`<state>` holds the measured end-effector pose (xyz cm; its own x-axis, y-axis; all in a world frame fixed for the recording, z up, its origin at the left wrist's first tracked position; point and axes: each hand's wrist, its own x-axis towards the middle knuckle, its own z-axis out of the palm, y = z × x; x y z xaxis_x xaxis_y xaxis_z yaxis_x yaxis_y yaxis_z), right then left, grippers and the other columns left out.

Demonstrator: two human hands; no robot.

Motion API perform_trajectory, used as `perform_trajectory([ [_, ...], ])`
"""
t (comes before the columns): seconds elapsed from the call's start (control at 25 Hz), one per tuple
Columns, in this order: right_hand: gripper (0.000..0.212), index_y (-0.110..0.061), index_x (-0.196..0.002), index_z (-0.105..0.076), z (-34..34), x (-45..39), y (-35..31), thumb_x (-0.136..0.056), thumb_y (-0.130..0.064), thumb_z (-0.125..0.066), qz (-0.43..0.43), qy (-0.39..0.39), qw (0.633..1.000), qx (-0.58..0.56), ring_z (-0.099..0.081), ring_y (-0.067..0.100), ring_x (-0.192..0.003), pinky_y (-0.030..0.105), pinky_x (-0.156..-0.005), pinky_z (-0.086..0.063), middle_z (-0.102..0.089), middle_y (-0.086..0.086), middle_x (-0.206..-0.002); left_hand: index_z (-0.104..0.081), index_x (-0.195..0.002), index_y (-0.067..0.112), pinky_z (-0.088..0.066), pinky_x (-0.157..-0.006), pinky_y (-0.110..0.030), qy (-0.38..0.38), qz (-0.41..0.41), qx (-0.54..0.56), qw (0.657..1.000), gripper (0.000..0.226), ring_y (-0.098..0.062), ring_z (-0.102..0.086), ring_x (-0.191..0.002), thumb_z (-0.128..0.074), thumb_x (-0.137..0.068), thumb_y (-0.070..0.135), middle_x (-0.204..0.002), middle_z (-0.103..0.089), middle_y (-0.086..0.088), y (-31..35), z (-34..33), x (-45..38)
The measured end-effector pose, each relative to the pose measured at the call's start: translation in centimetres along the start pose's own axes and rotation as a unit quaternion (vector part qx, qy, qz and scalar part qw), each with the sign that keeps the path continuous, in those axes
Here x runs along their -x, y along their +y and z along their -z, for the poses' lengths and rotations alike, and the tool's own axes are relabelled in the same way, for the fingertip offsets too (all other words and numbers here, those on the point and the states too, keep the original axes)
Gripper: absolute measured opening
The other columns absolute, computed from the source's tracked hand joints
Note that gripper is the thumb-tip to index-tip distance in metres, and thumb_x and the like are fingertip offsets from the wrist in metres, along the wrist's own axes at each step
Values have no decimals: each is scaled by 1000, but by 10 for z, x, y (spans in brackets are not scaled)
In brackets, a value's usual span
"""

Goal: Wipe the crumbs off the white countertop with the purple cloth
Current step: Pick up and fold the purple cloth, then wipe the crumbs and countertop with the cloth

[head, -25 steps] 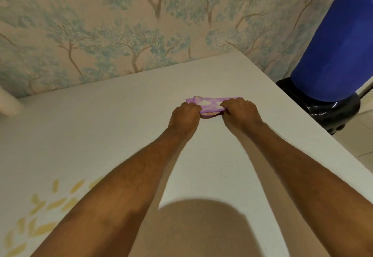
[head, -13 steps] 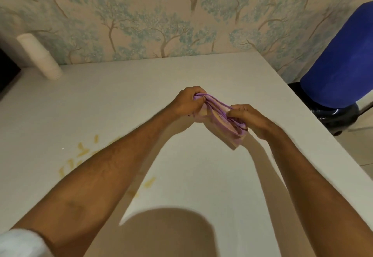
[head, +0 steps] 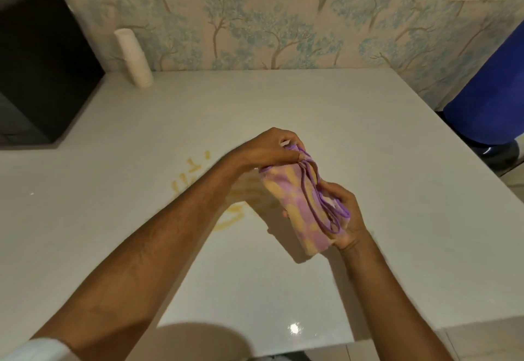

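The purple cloth, folded and patterned with pale yellow patches, hangs above the white countertop. My left hand pinches its upper end and my right hand grips its lower end from the right. Yellow crumbs lie scattered on the countertop just left of the cloth, partly hidden behind my left forearm.
A black box-shaped appliance stands at the back left. A stack of white cups leans by the wall beside it. A blue water jug on a dark base stands past the right edge. The front edge lies near my body.
Both hands lifted the cloth off the countertop and drew it toward me, stretching it diagonally. The view swung left, bringing the crumbs, the cups and the black appliance into sight.
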<state>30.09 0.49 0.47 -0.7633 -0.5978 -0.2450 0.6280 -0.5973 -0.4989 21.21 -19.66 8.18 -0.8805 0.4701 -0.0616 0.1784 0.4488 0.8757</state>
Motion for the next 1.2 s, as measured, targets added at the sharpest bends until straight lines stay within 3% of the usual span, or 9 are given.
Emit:
perform_trajectory([
  [0.16, 57, -2, -147, -53, -23, 4, 44, -90, -10, -57, -21, 92, 994, 46, -72, 39, -107, 51, -101, -57, -72, 23, -123, -71, -111, 22, -51, -87, -24, 90, -14, -69, 993, 22, -7, -64, -99, -69, -90, 27, -112, -70, 8, -31, -1, 55],
  [0.36, 43, -10, -133, -69, -55, 21, 62, -90, -9, -59, 52, 212, 956, 198, -78, 30, -92, 38, -79, -63, -79, 15, -108, -61, -117, 42, -57, -79, -30, 260, 35, -13, 965, 26, -6, -63, -97, -66, -92, 42, -122, -59, 18, -99, 3, 143],
  [0.44, 50, -37, -129, -70, -75, 30, 70, -93, -9, -53, 148, 249, 875, 388, -78, 18, -89, 29, -70, -59, -81, -3, -111, -56, -124, 44, -58, -84, -31, 306, 62, -56, 948, 30, 0, -62, -106, -59, -94, 48, -128, -51, 26, -126, 3, 187],
  [0.52, 64, -60, -138, -52, -91, 36, 85, -98, -10, -44, 199, 242, 755, 576, -76, 12, -78, 27, -60, -59, -74, -19, -122, -53, -128, 43, -56, -93, -33, 337, 73, -120, 931, 33, 0, -62, -113, -55, -96, 47, -134, -47, 25, -149, 3, 225],
  [0.6, 67, -56, -154, -29, -87, 36, 117, -102, -18, -44, 181, 239, 613, 731, -76, 27, -99, 42, -81, -64, -63, -11, -142, -54, -128, 37, -52, -102, -41, 357, 100, -186, 910, 33, -11, -57, -123, -56, -96, 43, -142, -49, 16, -167, 5, 252],
  [0.68, 64, -39, -163, -12, -75, 29, 161, -106, -35, -40, 72, 189, 492, 846, -32, 32, -155, 48, -125, -33, -25, 4, -171, -56, -131, 28, -45, -107, -48, 361, 140, -252, 887, 37, -22, -49, -133, -58, -96, 40, -150, -49, 5, -179, 8, 266],
  [0.76, 64, -39, -164, -1, -61, 22, 187, -106, -56, -24, 11, 141, 426, 894, 14, 27, -160, 50, -132, -2, 9, -3, -173, -55, -138, 21, -36, -113, -52, 337, 168, -297, 877, 45, -27, -41, -142, -58, -97, 41, -156, -45, -2, -185, 12, 271],
  [0.92, 55, -45, -161, -14, -29, 14, 165, -107, -54, -12, 65, 190, 389, 899, 7, 20, -162, 52, -131, -5, -4, -8, -174, -44, -150, 16, -22, -122, -56, 291, 210, -330, 873, 60, -32, -28, -152, -50, -99, 47, -165, -32, -9, -189, 17, 270],
  [1.2, 56, -25, -157, -39, 11, -11, 85, -104, -39, -26, 68, 415, 352, 836, -28, 41, -154, 56, -125, -25, -36, 14, -166, -39, -153, 16, -13, -125, -56, 276, 233, -350, 864, 63, -30, -22, -155, -38, -102, 52, -167, -29, -8, -193, 13, 267],
])
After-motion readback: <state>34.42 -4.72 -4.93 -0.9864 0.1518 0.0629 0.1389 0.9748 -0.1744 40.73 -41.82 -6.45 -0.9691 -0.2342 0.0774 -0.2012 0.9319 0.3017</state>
